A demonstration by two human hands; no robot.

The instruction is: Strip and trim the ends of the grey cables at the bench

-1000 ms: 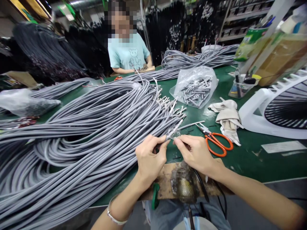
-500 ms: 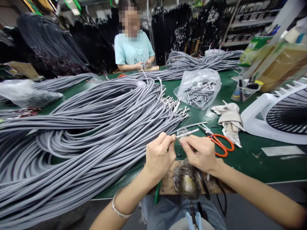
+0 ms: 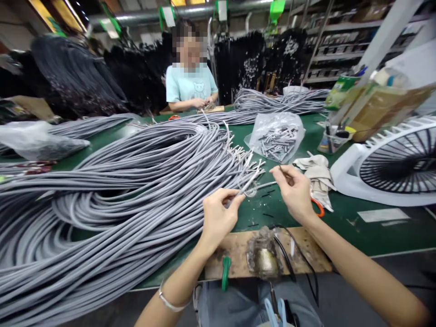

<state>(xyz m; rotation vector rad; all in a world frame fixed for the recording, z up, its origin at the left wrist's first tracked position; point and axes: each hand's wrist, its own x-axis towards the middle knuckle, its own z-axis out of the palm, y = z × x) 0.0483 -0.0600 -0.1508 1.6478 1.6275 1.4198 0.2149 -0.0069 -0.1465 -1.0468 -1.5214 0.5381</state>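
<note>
My left hand (image 3: 221, 215) is closed around a grey cable, pinched between thumb and fingers. The cable's pale stripped end (image 3: 251, 178) points up and away, with a loose tangle of fine clear strands (image 3: 251, 190) beside it. To the right, my right hand (image 3: 294, 193) is raised over the table with thumb and fingertips pressed together. A thin dark sliver shows at its fingers, too small to name. Orange-handled scissors (image 3: 319, 207) lie behind that hand, mostly hidden. A short grey piece (image 3: 267, 185) lies between the hands.
A large coil of grey cables (image 3: 136, 195) fills the left. Ahead are a plastic bag of short grey pieces (image 3: 277, 136) and white gloves (image 3: 316, 175). A white fan (image 3: 350, 172) stands right. A wooden board (image 3: 235, 254) bears a metal device (image 3: 265, 259). Across the table sits a person (image 3: 190, 86).
My hands have come apart: the right moved up and right, off the cable end, while the left keeps hold of the cable. The view has shifted slightly, uncovering more of the board.
</note>
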